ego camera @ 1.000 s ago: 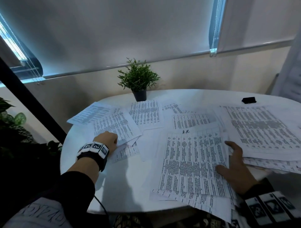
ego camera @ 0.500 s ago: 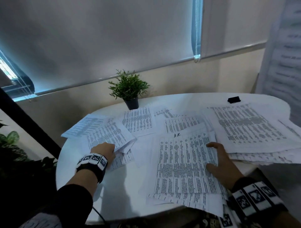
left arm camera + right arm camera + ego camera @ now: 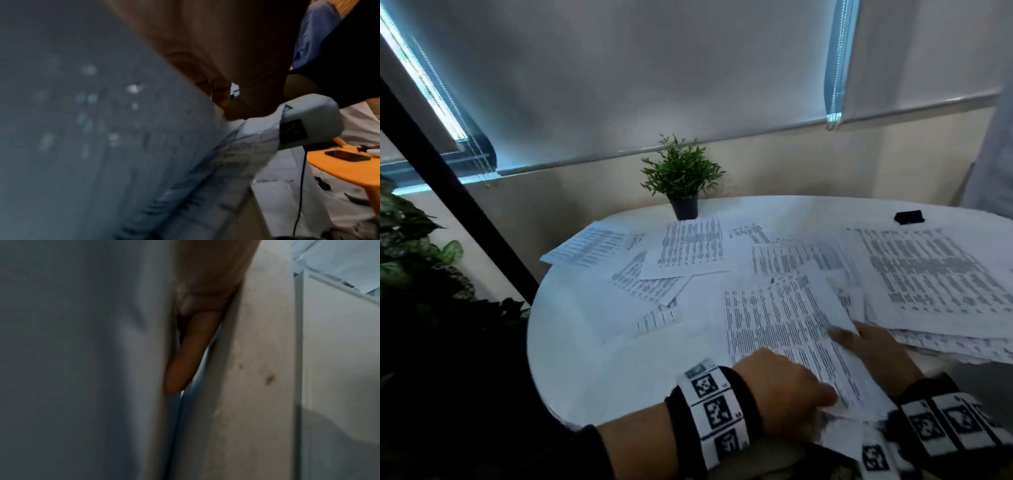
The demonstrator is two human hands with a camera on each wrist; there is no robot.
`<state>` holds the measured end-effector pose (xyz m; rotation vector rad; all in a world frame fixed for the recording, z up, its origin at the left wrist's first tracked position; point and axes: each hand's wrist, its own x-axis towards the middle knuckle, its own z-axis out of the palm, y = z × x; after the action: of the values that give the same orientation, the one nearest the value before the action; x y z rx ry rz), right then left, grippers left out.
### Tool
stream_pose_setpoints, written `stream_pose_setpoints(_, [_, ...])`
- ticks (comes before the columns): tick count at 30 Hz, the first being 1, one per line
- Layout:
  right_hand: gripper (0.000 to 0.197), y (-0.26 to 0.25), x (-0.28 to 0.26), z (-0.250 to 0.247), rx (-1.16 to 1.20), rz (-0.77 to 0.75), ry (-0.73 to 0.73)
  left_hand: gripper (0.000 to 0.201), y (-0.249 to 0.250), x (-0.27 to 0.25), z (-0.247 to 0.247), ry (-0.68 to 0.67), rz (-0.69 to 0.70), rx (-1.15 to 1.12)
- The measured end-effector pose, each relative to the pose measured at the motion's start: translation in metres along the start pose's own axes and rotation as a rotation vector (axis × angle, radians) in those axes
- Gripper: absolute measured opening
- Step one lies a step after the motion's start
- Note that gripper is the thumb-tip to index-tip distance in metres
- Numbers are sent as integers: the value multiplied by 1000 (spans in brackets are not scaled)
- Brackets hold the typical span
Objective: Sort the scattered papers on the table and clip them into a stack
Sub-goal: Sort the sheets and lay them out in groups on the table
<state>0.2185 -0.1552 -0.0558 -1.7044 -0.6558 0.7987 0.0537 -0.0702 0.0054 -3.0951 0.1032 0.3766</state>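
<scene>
The round white table (image 3: 571, 349) carries loose white printed paper sheets (image 3: 690, 246) spread over most of its top. Taking the small green potted plant in a dark pot (image 3: 683, 181) at the table's far edge as the landmark: several sheets fan out just in front of it and to its left, and a thick overlapping pile of printed pages (image 3: 928, 274) lies to its right. A small black binder clip (image 3: 909, 217) sits on bare tabletop farther right of the plant, beyond that pile and apart from it.

Nearest the person, well in front of the plant, lies the large printed sheet with dense columns of text (image 3: 780, 329). The left hand (image 3: 787, 394) rests on its near end, thumb pressed on top at the lower edge; the left wrist view is blurred, so whether the fingers curl beneath the paper cannot be told. The right hand (image 3: 873, 353) is at the sheet's right edge, and the paper's corner overlaps its fingers. In the right wrist view one finger (image 3: 185, 356) lies straight along the paper.
</scene>
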Motion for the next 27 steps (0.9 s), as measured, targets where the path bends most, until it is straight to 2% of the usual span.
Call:
stream_pose_setpoints(1, [13, 0, -1, -1, -113, -50, 12, 29, -4, 0, 3, 47, -3, -47])
stream_pose_setpoints(2, [17, 3, -1, -2, -188, -81, 26, 32, -12, -2, 4, 97, -33, -102])
stream_pose_setpoints(4, [38, 9, 0, -1, -218, -92, 54, 37, -42, -8, 2, 186, -209, -223])
stream_pose_setpoints(6, [57, 12, 1, 0, -194, -84, 102, 31, -94, -12, 1, 238, -486, -286])
stream_pose_setpoints(7, [62, 12, 1, 0, -159, -73, 106, 26, -123, -16, 1, 237, -622, -257])
stream_pose_setpoints(9, [70, 11, 0, 1, -96, -72, 78, 24, -176, -23, 7, 132, -832, -143])
stream_pose_setpoints(11, [78, 11, 0, 0, -110, -86, 62, 31, -215, -25, 16, 18, -938, -80])
stream_pose_setpoints(15, [76, 13, 1, -1, -67, -95, 21, 41, -255, -13, 24, -65, -951, -75])
stream_pose_setpoints(18, [74, 14, 3, -2, -61, -108, 8, 44, -267, -4, 33, -157, -916, -73])
stream_pose_setpoints(21, [70, 16, 3, -3, -66, -108, -4, 45, -273, 1, 36, -194, -902, -92])
stream_pose_setpoints(27, [66, 16, 3, -3, -50, -101, -13, 38, -279, 0, 37, -152, -890, -87])
